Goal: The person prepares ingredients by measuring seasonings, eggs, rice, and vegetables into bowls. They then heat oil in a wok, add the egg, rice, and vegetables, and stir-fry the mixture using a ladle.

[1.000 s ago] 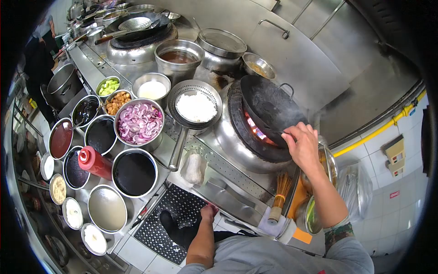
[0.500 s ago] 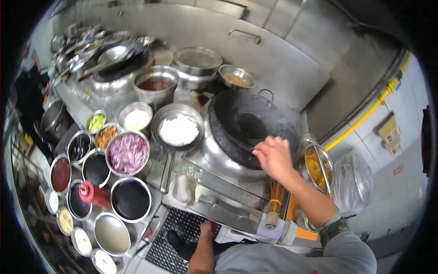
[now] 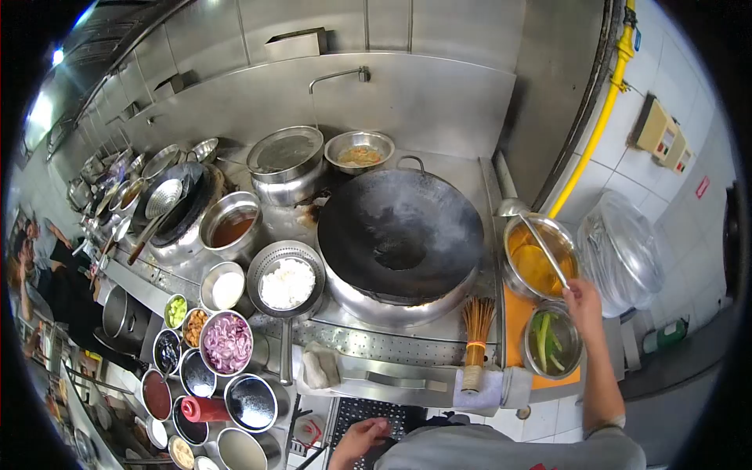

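My right hand [image 3: 584, 304] is closed around the handle end of a ladle [image 3: 546, 249]. The ladle lies across a steel pot of orange-yellow liquid [image 3: 529, 265], its bowl at the far rim. Just below, a steel bowl with green stalks [image 3: 551, 343] sits close to my wrist. A black wok [image 3: 356, 227], smoking over a little dark liquid, stands on the burner to the left. Low in front of my body, my left hand [image 3: 362, 440] has its fingers curled, with nothing visible in them.
A strainer of white rice [image 3: 287, 283] rests left of the wok. Further left are chopped purple onions [image 3: 227, 343], sauce containers and a red squeeze bottle [image 3: 205, 409]. A bamboo brush [image 3: 476, 337] stands at the front edge. Plastic-wrapped bowls [image 3: 623, 251] are at right. People stand far left.
My right hand has moved from above the wok rightward to the ladle and taken hold of its handle. My left hand is now in view, and the head view has shifted.
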Available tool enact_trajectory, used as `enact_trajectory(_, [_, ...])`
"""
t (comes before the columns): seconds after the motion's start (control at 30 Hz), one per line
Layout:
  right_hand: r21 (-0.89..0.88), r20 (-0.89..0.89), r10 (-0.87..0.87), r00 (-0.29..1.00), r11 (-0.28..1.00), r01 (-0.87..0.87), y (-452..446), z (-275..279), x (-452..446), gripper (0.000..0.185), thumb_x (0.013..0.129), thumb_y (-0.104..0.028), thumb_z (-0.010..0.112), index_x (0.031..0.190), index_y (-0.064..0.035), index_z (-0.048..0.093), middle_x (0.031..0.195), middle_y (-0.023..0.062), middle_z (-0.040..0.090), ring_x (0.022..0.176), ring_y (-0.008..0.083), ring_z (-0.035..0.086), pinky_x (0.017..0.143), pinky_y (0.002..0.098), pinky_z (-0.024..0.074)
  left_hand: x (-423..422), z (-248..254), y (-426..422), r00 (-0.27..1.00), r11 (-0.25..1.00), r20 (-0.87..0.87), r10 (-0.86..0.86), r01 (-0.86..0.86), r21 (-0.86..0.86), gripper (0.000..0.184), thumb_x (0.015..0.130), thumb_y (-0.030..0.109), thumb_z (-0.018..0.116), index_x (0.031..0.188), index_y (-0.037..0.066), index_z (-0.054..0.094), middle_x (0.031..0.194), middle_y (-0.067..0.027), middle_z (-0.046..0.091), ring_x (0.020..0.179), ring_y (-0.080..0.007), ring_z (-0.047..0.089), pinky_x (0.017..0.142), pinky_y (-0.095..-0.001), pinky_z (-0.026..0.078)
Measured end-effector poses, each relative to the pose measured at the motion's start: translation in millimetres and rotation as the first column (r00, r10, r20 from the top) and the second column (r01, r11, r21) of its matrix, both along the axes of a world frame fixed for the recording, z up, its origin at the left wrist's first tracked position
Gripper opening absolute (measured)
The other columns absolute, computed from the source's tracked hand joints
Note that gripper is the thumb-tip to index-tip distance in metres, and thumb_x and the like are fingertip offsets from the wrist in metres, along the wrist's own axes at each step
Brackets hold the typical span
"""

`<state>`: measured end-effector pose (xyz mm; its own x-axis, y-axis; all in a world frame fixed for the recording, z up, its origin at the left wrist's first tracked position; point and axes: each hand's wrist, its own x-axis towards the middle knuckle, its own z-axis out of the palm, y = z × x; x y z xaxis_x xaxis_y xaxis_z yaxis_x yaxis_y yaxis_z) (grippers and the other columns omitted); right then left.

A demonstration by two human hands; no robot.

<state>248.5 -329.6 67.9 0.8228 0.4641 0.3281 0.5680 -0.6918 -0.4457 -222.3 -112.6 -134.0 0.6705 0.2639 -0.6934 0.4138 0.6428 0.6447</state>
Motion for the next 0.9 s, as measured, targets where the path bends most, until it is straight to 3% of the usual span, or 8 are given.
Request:
enact_trajectory(0.1, [0.194,-0.058,0.185,0.981,0.966,-0.170,14,-3,-39,0.020,0.087,-0.016,0.070,0.101,-0.0020,0.069,0.089,0.0131,0.065,0.078,0.0258,0.065,0.071,0.0352,0.0516,36,-11,18,0.987,0.986,-0.060,-0.149,0.144,-0.078,0.049,0.096,0.035,0.063,0.129,0.000,0.058,0.118,-0.0107,0.067,0.105,-0.0200,0.065,0.085,-0.0335,0.056])
enact_trajectory(0.23, [0.196,-0.051,0.486,0.872,0.861,-0.469,121,9,-113,0.024,0.089,-0.021,0.070,0.106,-0.0040,0.071,0.088,0.0110,0.063,0.077,0.0228,0.064,0.068,0.0337,0.0515,69,-180,10,0.937,0.919,-0.147,-0.318,0.266,-0.290,0.045,0.098,0.033,0.059,0.130,0.001,0.056,0.121,-0.0116,0.064,0.107,-0.0244,0.063,0.089,-0.0382,0.056])
enact_trajectory(0.37, [-0.007,0.192,0.651,0.734,0.749,-0.663,226,-26,-148,0.031,0.091,-0.032,0.066,0.107,-0.0060,0.071,0.092,0.0079,0.063,0.083,0.0293,0.066,0.071,0.0400,0.0544,114,-261,1,0.936,0.872,-0.096,0.338,-0.350,-0.343,0.039,0.093,0.031,0.064,0.119,0.002,0.059,0.107,-0.0103,0.065,0.092,-0.0237,0.064,0.075,-0.0372,0.054])
enact_trajectory(0.5, [-0.366,0.184,0.731,0.657,0.671,-0.645,264,-42,-149,0.027,0.091,-0.032,0.064,0.099,-0.0071,0.070,0.088,0.0099,0.063,0.084,0.0310,0.066,0.073,0.0413,0.0548,137,-273,-16,0.574,0.530,0.014,0.819,-0.746,-0.403,0.033,0.088,0.028,0.069,0.107,0.002,0.062,0.093,-0.0090,0.066,0.076,-0.0231,0.064,0.061,-0.0363,0.053])
enact_trajectory(0.57, [-0.415,0.159,0.732,0.662,0.658,-0.628,264,-43,-144,0.026,0.091,-0.033,0.064,0.096,-0.0081,0.070,0.089,0.0106,0.064,0.085,0.0312,0.066,0.073,0.0416,0.0548,140,-278,-30,0.455,0.425,0.019,0.890,-0.815,-0.395,0.030,0.086,0.027,0.072,0.102,0.002,0.064,0.086,-0.0084,0.066,0.069,-0.0227,0.065,0.055,-0.0358,0.052])
enact_trajectory(0.73, [-0.259,-0.025,0.764,0.645,0.618,-0.742,271,-15,-133,0.034,0.085,-0.037,0.072,0.099,-0.0067,0.069,0.089,0.0118,0.067,0.085,0.0334,0.065,0.074,0.0406,0.0525,134,-288,-35,0.478,0.373,-0.188,0.858,-0.831,-0.413,0.023,0.088,0.022,0.067,0.098,0.002,0.066,0.088,-0.0082,0.067,0.075,-0.0233,0.066,0.064,-0.0351,0.055])
enact_trajectory(0.8, [-0.265,-0.103,0.785,0.611,0.571,-0.777,276,-6,-128,0.035,0.081,-0.037,0.076,0.086,-0.0041,0.066,0.078,0.0127,0.062,0.073,0.0336,0.061,0.066,0.0400,0.0480,140,-292,-40,0.372,0.268,-0.115,0.921,-0.819,-0.508,0.019,0.089,0.021,0.065,0.094,0.003,0.067,0.084,-0.0074,0.067,0.070,-0.0204,0.065,0.062,-0.0350,0.054])
enact_trajectory(0.9, [-0.308,-0.157,0.753,0.639,0.577,-0.756,282,4,-128,0.041,0.080,-0.035,0.078,0.075,0.0007,0.059,0.069,0.0157,0.053,0.064,0.0332,0.054,0.060,0.0397,0.0424,139,-296,-45,0.415,0.320,-0.164,0.895,-0.852,-0.413,0.020,0.089,0.021,0.064,0.094,0.002,0.067,0.085,-0.0083,0.067,0.072,-0.0207,0.065,0.063,-0.0359,0.055])
